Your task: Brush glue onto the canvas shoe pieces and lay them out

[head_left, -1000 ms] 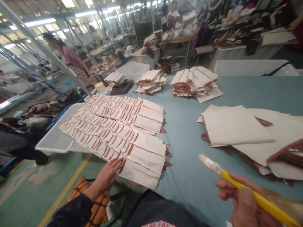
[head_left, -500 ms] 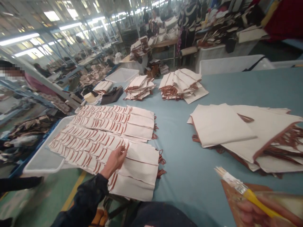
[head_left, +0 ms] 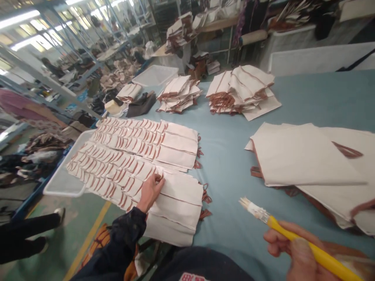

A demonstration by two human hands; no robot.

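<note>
Overlapping cream fabric pieces with brown edges (head_left: 175, 191) lie in rows on the blue-green table. My left hand (head_left: 151, 190) rests on the nearer rows, its thumb and fingers pinched at the edge of one piece. In my right hand (head_left: 301, 246), at the lower right, is a yellow-handled brush (head_left: 283, 231), its pale-coated bristles pointing left above the table. Beyond it, a pile of larger cream pieces with brown trim (head_left: 304, 156) lies on the right side.
Two stacks of cream pieces, a left one (head_left: 179, 93) and a right one (head_left: 240, 91), sit at the table's back. A white tray (head_left: 63, 183) is under the rows' left end. A person's legs (head_left: 32, 234) show at lower left.
My right hand and the brush have moved left and further into view. My left hand stays on the rows, its fingers at a piece's edge. The view has shifted downward.
</note>
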